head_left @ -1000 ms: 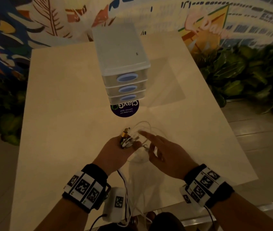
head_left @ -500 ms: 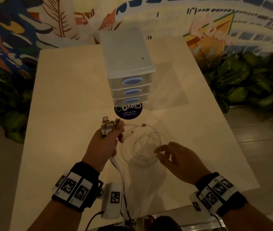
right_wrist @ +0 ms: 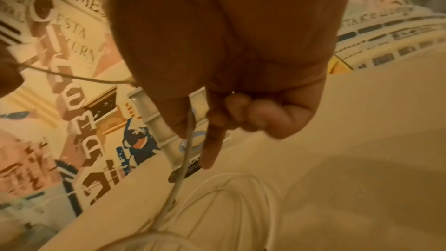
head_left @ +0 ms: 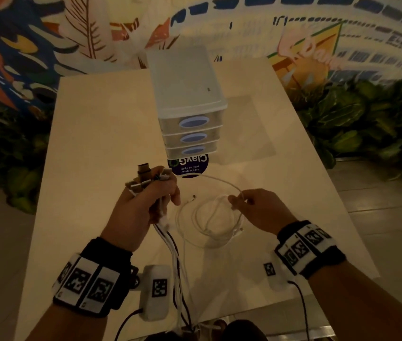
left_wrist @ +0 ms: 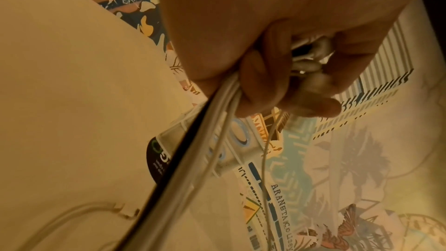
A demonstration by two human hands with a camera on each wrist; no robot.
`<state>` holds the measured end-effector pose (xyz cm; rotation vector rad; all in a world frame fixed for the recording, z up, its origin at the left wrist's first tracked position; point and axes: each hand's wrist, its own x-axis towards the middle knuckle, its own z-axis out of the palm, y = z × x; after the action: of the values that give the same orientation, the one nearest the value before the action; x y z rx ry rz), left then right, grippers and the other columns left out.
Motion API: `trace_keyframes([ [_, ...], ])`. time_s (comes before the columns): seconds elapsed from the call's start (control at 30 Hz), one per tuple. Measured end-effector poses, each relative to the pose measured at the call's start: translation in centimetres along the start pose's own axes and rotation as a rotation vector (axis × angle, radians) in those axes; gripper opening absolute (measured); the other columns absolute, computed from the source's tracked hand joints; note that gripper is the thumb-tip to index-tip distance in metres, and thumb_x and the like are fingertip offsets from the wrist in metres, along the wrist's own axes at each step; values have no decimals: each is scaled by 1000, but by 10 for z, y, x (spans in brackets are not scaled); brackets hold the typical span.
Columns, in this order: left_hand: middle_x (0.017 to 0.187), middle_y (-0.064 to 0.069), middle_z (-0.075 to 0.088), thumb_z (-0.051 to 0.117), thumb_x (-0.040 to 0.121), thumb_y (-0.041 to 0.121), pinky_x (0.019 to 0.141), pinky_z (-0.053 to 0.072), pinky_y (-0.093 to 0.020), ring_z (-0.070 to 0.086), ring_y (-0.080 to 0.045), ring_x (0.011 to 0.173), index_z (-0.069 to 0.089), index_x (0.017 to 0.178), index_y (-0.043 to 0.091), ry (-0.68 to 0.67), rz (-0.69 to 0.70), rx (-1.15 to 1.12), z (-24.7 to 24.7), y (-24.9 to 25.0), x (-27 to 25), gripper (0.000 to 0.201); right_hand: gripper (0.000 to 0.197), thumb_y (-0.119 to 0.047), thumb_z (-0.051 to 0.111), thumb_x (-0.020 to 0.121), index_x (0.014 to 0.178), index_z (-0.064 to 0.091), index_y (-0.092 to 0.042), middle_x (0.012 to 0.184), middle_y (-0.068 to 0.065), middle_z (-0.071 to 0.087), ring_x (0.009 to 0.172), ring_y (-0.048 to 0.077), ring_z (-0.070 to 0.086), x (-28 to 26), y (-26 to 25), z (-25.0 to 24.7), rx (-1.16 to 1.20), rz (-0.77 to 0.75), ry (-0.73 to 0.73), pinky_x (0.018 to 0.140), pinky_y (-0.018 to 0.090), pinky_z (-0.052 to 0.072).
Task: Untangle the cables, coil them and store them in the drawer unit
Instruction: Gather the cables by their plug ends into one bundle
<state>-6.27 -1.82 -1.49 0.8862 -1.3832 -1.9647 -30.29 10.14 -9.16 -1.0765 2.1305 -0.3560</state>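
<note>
Item 1: left hand (head_left: 143, 203), centre-left of head view. Fingers curled tight round a bundle of cables (head_left: 174, 257); several connector ends (head_left: 145, 178) stick up above the fist, incl. one dark plug. Cables, white w/ at least one black, hang from the fist down past the table's near edge, bottom centre of frame. Left wrist view confirms: fingers (left_wrist: 263, 75) wrapped round cords and plugs.

Item 2: right hand (head_left: 261, 210), centre-right. Thumb and forefinger pinch a thin white cable (head_left: 222, 182) that arcs up and left toward the left hand. Right wrist view: cord runs down between thumb and forefinger (right_wrist: 212, 140); other fingers curled in.

Item 3: loose white coil (head_left: 209, 222), on table (head_left: 91, 148) between the hands, just below-left of right hand. One free plug end lies at its upper left.

Item 4: drawer unit (head_left: 187, 104), upper centre, translucent, three drawers w/ oval blue handles, all closed.

Item 5: round dark sticker (head_left: 190, 166) on table, directly under unit's front edge.

Bkgd: painted mural wall (head_left: 47, 33), upper frame; green foliage (head_left: 367, 124) at right.
</note>
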Motion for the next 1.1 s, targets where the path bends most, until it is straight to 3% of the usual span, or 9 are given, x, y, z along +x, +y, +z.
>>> trace_keyframes([
  [0.1, 67, -15, 58, 71, 84, 14, 46, 35, -21, 43, -15, 50, 72, 79, 14, 43, 48, 101, -7, -1, 2, 5, 56, -62, 57, 93, 77, 78, -13, 64, 2, 70, 55, 20, 68, -13, -1, -11, 352, 40, -171, 53, 28, 56],
  [0.2, 74, 1, 68, 76, 87, 31, 62, 44, -20, 62, -10, 68, 75, 89, 12, 33, 62, 326, -9, -11, 5, 19, 57, -58, 61, 90, 75, 78, -5, 64, 11, 72, 59, 28, 72, -18, -14, -23, 498, -5, -137, 59, 33, 60],
  [0.3, 93, 10, 77, 72, 91, 15, 81, 48, -13, 70, 2, 90, 74, 100, 12, -11, 27, 444, 0, -12, 3, 9, 55, -56, 63, 87, 71, 76, -4, 63, 16, 71, 61, 32, 73, -21, -35, -35, 629, -105, -75, 61, 34, 60],
  [0.4, 96, 19, 74, 78, 85, 37, 72, 47, -9, 65, 10, 79, 72, 109, 36, -147, 31, 768, 9, -16, 1, 24, 50, -50, 62, 86, 71, 75, -4, 62, 18, 69, 60, 29, 73, -25, -56, -43, 735, -203, -82, 64, 35, 62],
  [0.47, 99, 24, 72, 78, 81, 51, 76, 47, -9, 64, 11, 89, 70, 109, 44, -167, 35, 906, 11, -20, 2, 30, 48, -48, 59, 87, 71, 73, -4, 61, 17, 67, 59, 26, 72, -27, -67, -46, 770, -256, -97, 63, 31, 61],
  [0.63, 92, 25, 71, 72, 83, 60, 76, 44, -7, 63, 9, 90, 70, 98, 43, -178, 90, 1015, 16, -26, 3, 23, 48, -48, 56, 88, 75, 70, -4, 56, 5, 65, 59, 22, 71, -27, -78, -46, 761, -311, -74, 65, 28, 60],
  [0.83, 73, 38, 64, 78, 85, 43, 67, 41, -7, 60, 16, 67, 66, 98, 46, -116, 79, 953, 16, -26, 2, 18, 27, -34, 60, 91, 84, 68, -9, 70, 10, 66, 69, 24, 72, -25, -75, -39, 833, -356, -103, 71, 33, 61],
  [0.97, 92, 29, 67, 82, 80, 41, 73, 48, -12, 64, 6, 83, 59, 118, 46, -48, 111, 885, 8, -29, -1, 44, 21, -30, 60, 91, 89, 64, -9, 79, 6, 66, 76, 23, 70, -22, -67, -32, 877, -358, -107, 76, 33, 61],
  [1.1, 81, 9, 67, 75, 84, 16, 66, 55, -43, 63, -13, 65, 55, 103, 33, 19, 92, 824, -2, -33, -2, 33, 28, -31, 50, 98, 91, 55, -4, 85, 10, 61, 78, 28, 72, -24, -54, -30, 980, -303, -81, 78, 38, 62],
])
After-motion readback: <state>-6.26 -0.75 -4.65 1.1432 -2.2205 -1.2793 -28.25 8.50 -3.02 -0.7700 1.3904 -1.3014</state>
